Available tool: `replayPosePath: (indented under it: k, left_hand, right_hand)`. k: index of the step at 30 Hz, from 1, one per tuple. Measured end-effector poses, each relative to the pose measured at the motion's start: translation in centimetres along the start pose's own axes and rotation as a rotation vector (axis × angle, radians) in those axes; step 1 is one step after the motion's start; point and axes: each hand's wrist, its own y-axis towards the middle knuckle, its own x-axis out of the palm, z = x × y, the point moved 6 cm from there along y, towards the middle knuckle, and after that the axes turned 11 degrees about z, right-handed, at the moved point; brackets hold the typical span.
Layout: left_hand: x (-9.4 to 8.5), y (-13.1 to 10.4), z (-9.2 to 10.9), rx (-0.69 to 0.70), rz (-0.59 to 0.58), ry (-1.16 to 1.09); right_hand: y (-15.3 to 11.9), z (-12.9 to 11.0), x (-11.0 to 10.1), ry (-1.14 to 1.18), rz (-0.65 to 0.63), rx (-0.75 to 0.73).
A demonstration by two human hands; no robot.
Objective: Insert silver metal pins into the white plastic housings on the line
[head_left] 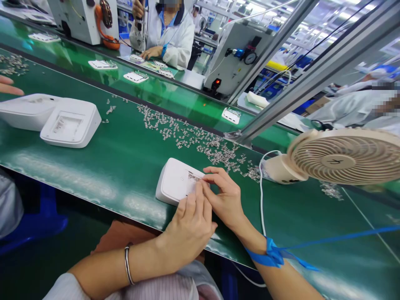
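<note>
- I have one white housing (175, 183) lying on the green worktop (125, 154), close to the near edge; this position seems chosen to keep it within easy reach of both hands.
- My left hand (192, 227) lies over the housing's near right corner, fingers bunched close together, probably to steady it. I cannot tell whether they grip anything.
- My right hand (223, 198) meets it at the recess (193, 176), thumb and forefinger narrowed to a pinch, which would suit fine handling. Any part between them is hidden.
- Small metal parts (215, 150) are spread along the far edge, apparently to be picked singly while leaving the near side free.
- A second housing (71, 125) sits toward the left end, recess upward, beside a third housing (25, 110); a neighbour's hand (11, 86) is near the latter.
- The fan (339, 161) stands right of the parts, its cable (261, 200) running to the near edge.
</note>
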Motion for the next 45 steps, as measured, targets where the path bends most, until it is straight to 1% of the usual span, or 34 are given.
replayPosePath:
  k: [7,11,17,22,27,30,34,38,40,41,45]
  left_hand:
    - [0.3,0.3,-0.3,0.010,-0.033,0.023]
    - [0.2,0.8,-0.4,0.045,-0.048,0.065]
    - [0.3,1.0,-0.4,0.053,-0.049,0.089]
    - [0.5,0.9,-0.4,0.012,-0.015,0.068]
    - [0.5,0.9,-0.7,-0.060,0.008,0.031]
    - [0.5,0.7,-0.9,-0.068,0.027,0.012]
    - [0.5,0.6,-0.9,-0.062,0.039,0.009]
    - [0.3,0.7,-0.8,-0.068,0.045,0.023]
    - [0.3,0.7,-0.8,-0.076,0.042,0.023]
    - [0.3,0.8,-0.8,-0.078,0.033,0.021]
    - [0.5,0.8,-0.8,-0.069,0.003,0.016]
  right_hand:
    - [0.0,0.0,0.0,0.044,-0.015,0.025]
    - [-0.1,0.4,0.0,0.042,-0.016,0.062]
    - [-0.7,0.3,-0.6,0.056,-0.023,0.095]
    - [-1.2,0.0,-1.2,0.057,-0.059,0.061]
    - [-1.3,-0.4,-1.1,0.025,-0.073,-0.003]
    - [-1.5,-0.6,-0.9,0.001,-0.082,-0.058]
    - [-1.7,-0.4,-0.8,-0.040,-0.105,-0.087]
    - [-1.3,-0.4,-0.6,-0.065,-0.176,-0.098]
    - [-0.9,-0.3,-0.5,-0.025,-0.188,-0.060]
    - [-0.7,-0.2,-0.5,0.011,-0.170,-0.020]
    - [-0.3,1.1,-0.4,0.148,-0.027,0.181]
